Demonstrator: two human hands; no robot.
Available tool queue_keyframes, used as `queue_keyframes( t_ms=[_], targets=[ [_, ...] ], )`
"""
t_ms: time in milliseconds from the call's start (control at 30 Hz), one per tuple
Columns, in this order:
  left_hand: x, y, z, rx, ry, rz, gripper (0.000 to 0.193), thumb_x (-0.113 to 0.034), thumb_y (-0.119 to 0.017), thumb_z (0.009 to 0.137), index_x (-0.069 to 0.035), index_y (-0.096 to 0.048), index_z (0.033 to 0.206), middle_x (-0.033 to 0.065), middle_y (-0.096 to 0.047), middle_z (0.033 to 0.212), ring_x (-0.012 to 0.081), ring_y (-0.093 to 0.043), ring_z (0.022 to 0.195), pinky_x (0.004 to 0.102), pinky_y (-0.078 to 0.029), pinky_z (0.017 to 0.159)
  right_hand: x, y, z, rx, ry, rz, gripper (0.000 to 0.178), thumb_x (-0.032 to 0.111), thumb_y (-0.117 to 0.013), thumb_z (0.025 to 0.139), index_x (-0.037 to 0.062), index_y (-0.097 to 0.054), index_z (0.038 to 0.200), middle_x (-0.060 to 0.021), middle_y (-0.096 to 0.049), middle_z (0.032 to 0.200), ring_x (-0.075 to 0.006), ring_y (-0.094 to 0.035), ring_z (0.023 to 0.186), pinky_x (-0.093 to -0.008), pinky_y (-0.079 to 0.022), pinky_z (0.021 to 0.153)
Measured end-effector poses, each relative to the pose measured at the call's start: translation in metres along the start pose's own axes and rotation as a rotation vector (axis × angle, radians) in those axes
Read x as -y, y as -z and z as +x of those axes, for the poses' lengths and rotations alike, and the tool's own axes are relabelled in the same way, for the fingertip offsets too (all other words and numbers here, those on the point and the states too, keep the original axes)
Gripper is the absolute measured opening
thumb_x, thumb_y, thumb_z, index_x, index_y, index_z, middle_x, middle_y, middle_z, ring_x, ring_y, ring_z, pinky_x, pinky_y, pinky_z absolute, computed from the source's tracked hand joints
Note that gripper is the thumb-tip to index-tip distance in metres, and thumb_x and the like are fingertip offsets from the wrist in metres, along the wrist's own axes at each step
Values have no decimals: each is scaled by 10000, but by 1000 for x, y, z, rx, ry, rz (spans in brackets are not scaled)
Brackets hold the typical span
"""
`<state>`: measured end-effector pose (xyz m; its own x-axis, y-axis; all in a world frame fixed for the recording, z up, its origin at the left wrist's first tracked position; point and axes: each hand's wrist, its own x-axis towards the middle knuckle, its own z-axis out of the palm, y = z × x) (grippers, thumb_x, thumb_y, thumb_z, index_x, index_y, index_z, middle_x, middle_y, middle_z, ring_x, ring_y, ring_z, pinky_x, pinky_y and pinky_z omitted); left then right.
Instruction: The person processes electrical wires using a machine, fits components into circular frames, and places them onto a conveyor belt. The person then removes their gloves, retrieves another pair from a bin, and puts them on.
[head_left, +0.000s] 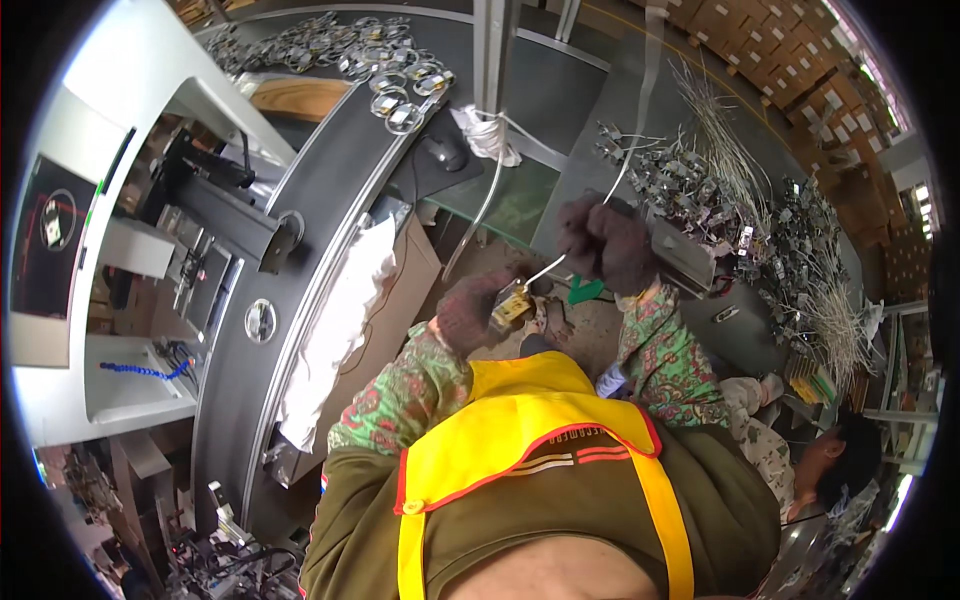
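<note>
Both my hands wear dark gloves. My left hand is closed on a small metal-and-yellow component in front of the apron. A thin white cable leaves that component and runs up to my right hand. There the gloved fingers are wrapped round the cable, and more of it rises above the hand. Just below the right hand is a green piece; whether it touches the hand I cannot tell.
At left a curved dark conveyor carries one coiled cable past a white machine. Many coiled cables lie at its far end. A black mouse sits near a post. Right, cables with connectors pile up; another person sits close.
</note>
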<state>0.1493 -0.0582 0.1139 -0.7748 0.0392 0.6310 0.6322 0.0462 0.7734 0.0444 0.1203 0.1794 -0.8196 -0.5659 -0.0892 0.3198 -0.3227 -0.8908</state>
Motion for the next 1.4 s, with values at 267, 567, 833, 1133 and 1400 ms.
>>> queue_keyframes(
  t_ms=[267, 567, 833, 1133, 1400],
  targets=[
    [3, -3, -84, 403, 1188, 83, 357, -347, -648, 850, -13, -695, 968, 121, -685, 835, 197, -670, 778, 338, -526, 676, -107, -20, -56, -49, -218, -408, 290, 254, -514, 962, 40, -668, 1082, -33, -610, 713, -93, -545, 499, -232, -420, 434],
    [39, 67, -315, -115, 1820, 298, 535, -154, -794, 717, 1, -572, 1179, 146, -639, 911, 227, -617, 645, 374, -529, 536, -92, 40, -23, -342, -55, -588, 255, 340, -610, 896, 90, -635, 854, -14, -543, 628, -105, -488, 438, -267, -363, 393],
    [42, 67, -321, -82, 1906, 101, 425, -187, -817, 684, -58, -662, 1058, 125, -656, 878, 248, -658, 744, 405, -568, 586, -38, 25, -11, -440, -406, -140, 289, 409, -680, 826, 120, -693, 843, -3, -527, 616, -97, -434, 412, -263, -302, 365],
    [77, 35, -311, 566, 1751, 720, 503, -309, -790, 643, -59, -686, 1067, 226, -666, 1101, 355, -641, 1071, 391, -502, 924, -59, 33, -33, -323, -513, -360, 336, 385, -581, 896, 77, -684, 984, -60, -586, 608, -142, -521, 416, -274, -396, 376],
    [130, -20, -206, 334, 1458, 515, 393, -256, -733, 755, -65, -646, 1086, 189, -679, 1001, 327, -658, 981, 410, -512, 839, -72, 57, -16, -295, -554, -361, 357, 392, -585, 912, 50, -678, 957, -81, -616, 622, -173, -580, 451, -302, -450, 404]
  ],
)
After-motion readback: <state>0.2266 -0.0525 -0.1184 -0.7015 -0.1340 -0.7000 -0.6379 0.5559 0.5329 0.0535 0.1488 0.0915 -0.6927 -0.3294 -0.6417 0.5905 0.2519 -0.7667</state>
